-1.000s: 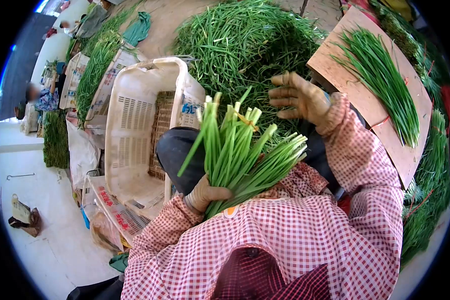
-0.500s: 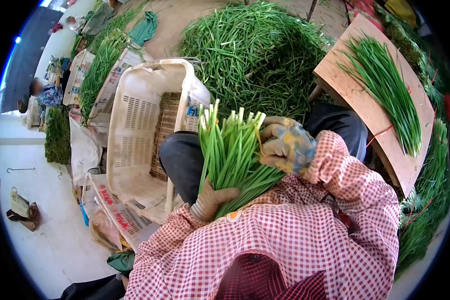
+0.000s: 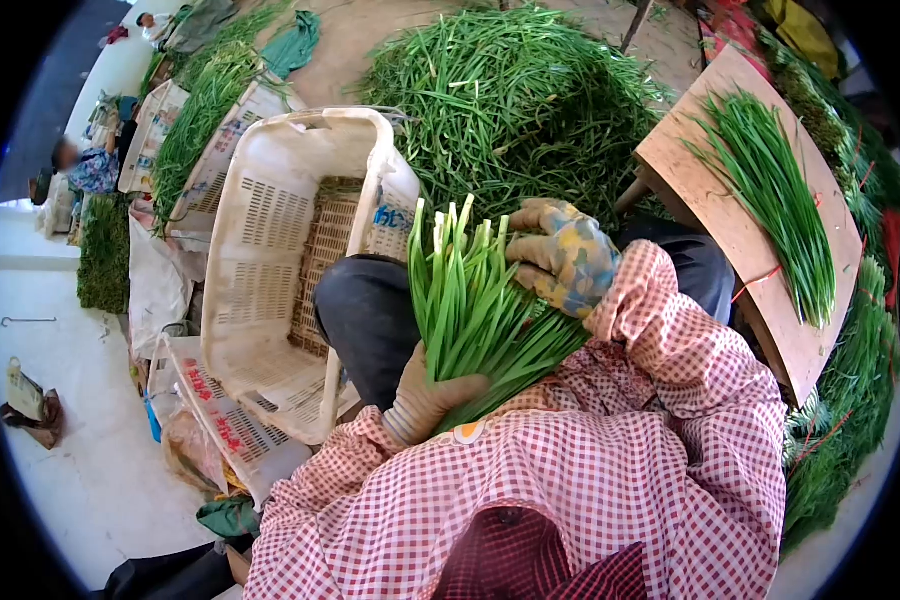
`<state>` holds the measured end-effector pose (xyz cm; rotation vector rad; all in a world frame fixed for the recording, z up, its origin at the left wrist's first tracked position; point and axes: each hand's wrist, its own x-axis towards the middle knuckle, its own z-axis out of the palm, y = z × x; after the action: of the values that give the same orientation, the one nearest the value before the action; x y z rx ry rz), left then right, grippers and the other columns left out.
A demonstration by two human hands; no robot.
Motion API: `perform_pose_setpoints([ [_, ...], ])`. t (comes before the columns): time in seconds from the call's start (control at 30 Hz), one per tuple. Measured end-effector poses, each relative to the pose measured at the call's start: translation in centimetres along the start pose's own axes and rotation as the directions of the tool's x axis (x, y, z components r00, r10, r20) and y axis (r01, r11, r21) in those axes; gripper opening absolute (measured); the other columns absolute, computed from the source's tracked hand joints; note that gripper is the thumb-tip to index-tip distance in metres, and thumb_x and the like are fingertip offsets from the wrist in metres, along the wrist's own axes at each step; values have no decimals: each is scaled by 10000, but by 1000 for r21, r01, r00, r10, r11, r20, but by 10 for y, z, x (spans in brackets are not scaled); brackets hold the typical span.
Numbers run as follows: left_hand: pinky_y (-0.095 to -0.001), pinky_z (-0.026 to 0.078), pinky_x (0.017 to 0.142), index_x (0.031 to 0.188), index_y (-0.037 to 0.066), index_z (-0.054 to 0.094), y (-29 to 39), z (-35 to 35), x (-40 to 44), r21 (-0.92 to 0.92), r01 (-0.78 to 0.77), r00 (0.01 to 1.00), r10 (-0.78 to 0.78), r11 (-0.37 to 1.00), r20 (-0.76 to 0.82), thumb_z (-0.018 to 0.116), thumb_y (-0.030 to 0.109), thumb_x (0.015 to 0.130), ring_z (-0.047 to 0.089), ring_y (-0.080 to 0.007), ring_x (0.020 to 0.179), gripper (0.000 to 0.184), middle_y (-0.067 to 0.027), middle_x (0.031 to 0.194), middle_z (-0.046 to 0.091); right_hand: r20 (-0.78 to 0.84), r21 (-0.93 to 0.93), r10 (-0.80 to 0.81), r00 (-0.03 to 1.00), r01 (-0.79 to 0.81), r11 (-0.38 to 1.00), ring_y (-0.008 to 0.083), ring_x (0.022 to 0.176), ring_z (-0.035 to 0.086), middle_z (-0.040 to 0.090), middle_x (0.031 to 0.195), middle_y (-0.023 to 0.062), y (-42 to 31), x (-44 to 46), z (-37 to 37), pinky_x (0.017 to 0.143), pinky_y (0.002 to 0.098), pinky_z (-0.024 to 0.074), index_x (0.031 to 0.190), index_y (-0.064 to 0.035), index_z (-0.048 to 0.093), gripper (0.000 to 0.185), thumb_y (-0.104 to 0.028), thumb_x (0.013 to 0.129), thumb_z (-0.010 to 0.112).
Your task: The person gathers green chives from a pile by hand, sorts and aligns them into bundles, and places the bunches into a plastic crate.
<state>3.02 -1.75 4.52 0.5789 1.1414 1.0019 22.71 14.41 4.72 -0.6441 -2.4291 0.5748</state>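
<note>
A bunch of green stalks [image 3: 470, 310] is held in the left hand [image 3: 425, 395], fanning out above the thumb, with its pale cut ends beyond the fingers and its lower part running under the thumb toward the checked jacket [image 3: 570, 490]. The left hand, in a plain pale glove, clasps the bunch: the thumb lies across the front of the stalks, while the fingers are hidden behind them, so I cannot tell how they are set. The right hand [image 3: 567, 255], its glove patterned in blue and yellow across the back, is at the right side of the bunch, near the pale ends. Its fingers are bent and slightly apart, their tips at the stalks; the thumb is out of sight, so I cannot tell whether they pinch any.

To the left of both hands' fingers stands a white crate [image 3: 260, 250] with slotted walls, and a dark-trousered knee [image 3: 370, 310] comes between it and the bunch. Beyond the right fingertips, farther from the body, lies a heap of loose greens [image 3: 490, 90]. Well to the right of those fingers, a board [image 3: 675, 150] bears a bundle of long leaves [image 3: 775, 210]. Far to the left of the left fingers is another person [image 3: 92, 170] in patterned blue clothing.
</note>
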Motion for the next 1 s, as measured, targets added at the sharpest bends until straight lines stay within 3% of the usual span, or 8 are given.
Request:
perform_pose_setpoints([
  [0.2, -385, 445, 966, 1368, 25, 368, -4, -14, -2, -372, 173, 984, -141, 912, 110, 790, 206, 713, 538, -238, 1121, 801, -106, 1250, 545, 63, 448, 325, 944, -318, 836, 196, 698, 631, 653, 835, 101, 7, -20, -1, 641, 293, 535, 980, -33, 682, 182, -149, 840, 670],
  [0.27, -384, 458, 956, 1329, 4, 415, -5, -13, -1, -231, 124, 990, -107, 965, 88, 762, 261, 722, 571, -240, 1088, 745, -129, 1215, 574, 117, 871, 580, 806, -364, 330, 174, 670, 611, 652, 757, 81, 25, -24, 11, 607, 265, 516, 1011, 4, 666, 191, -130, 882, 625],
  [0.37, -382, 457, 957, 1334, 8, 409, -9, -19, -1, -217, 155, 987, -142, 964, 71, 750, 195, 734, 571, -242, 1083, 715, -132, 1218, 571, 18, 993, 606, 795, -86, 83, 139, 628, 575, 650, 770, 92, 111, -34, -5, 578, 249, 487, 1031, 7, 653, 175, -88, 890, 611],
  [0.5, -373, 455, 952, 1329, 20, 410, -10, -16, 2, -112, 78, 997, -78, 991, -1, 700, 51, 730, 568, -237, 1075, 666, -109, 1206, 577, -138, 748, 789, 599, -459, 479, 195, 924, 595, 611, 1061, 109, 96, -18, -37, 764, 305, 500, 1121, -59, 626, 363, -274, 837, 696],
  [0.57, -372, 454, 952, 1320, 14, 413, 2, -5, -1, -121, 95, 995, -97, 988, -15, 696, 40, 731, 570, -237, 1072, 654, -112, 1202, 578, -60, 168, 296, 953, -283, 944, 305, 1111, 536, 556, 1201, 154, 49, -1, -41, 948, 418, 442, 1157, -54, 589, 523, -436, 813, 686],
  [0.77, -380, 439, 973, 1312, 8, 403, -4, -3, 1, -193, 98, 995, -101, 976, -7, 701, 9, 731, 555, -241, 1096, 653, -121, 1218, 561, 247, -149, 239, 939, -207, 967, 371, 1197, 451, 421, 1342, 200, 7, 23, -10, 987, 420, 410, 1108, -30, 572, 567, -409, 726, 752],
  [0.93, -391, 462, 964, 1353, 35, 394, -17, -14, 3, -199, 56, 998, -52, 978, 25, 731, 48, 758, 563, -250, 1102, 684, -126, 1248, 558, 224, -129, 270, 937, -246, 961, 321, 1143, 496, 463, 1308, 147, 0, 24, -7, 950, 388, 435, 1151, -14, 560, 528, -331, 765, 731],
  [1.0, -387, 422, 1001, 1316, 15, 393, -12, -11, 3, -260, 127, 992, -118, 957, 49, 711, 12, 729, 532, -241, 1142, 667, -123, 1248, 542, 530, 191, 279, 801, -433, 881, 266, 1045, 549, 523, 1220, 125, 23, 20, 6, 882, 350, 469, 1157, -13, 569, 422, -248, 824, 679],
])
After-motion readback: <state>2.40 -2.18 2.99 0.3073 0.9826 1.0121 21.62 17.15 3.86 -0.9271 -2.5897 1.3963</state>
